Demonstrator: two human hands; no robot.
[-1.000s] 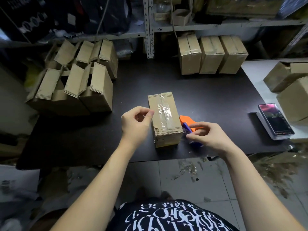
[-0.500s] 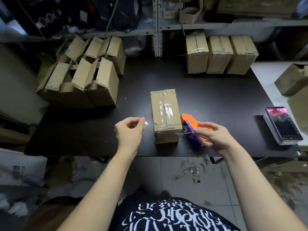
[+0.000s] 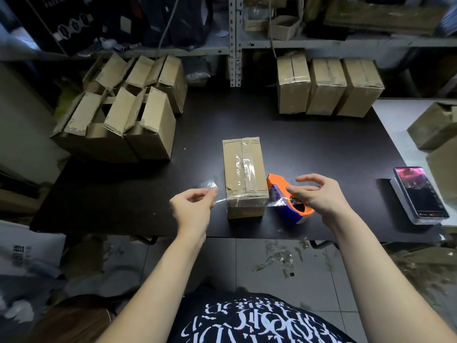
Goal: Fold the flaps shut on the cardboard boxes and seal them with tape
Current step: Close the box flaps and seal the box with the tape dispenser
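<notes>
Pinching the loose end of a clear tape strip (image 3: 209, 186) between thumb and forefinger, the left grip (image 3: 194, 206) sits just left of the cardboard box (image 3: 243, 169). The box lies lengthwise on the dark desk (image 3: 321, 149) near its front edge, flaps folded shut and a run of tape already along the top seam. From the pinch the strip stretches rightward across the box's near end to the orange and blue tape dispenser (image 3: 280, 186), which sits on the desk just beside the box's right side. The right grip (image 3: 321, 196) is released: its thumb rests on the dispenser while the other fingers arch loosely spread above it, clasping nothing. At the desk's far left stands a cluster of open boxes (image 3: 118, 127) with flaps up, and along the back edge three sealed boxes (image 3: 326, 87) stand side by side. A phone (image 3: 420, 194) with a lit screen lies at the desk's right end, and tape scraps (image 3: 279, 256) litter the tiled floor below
</notes>
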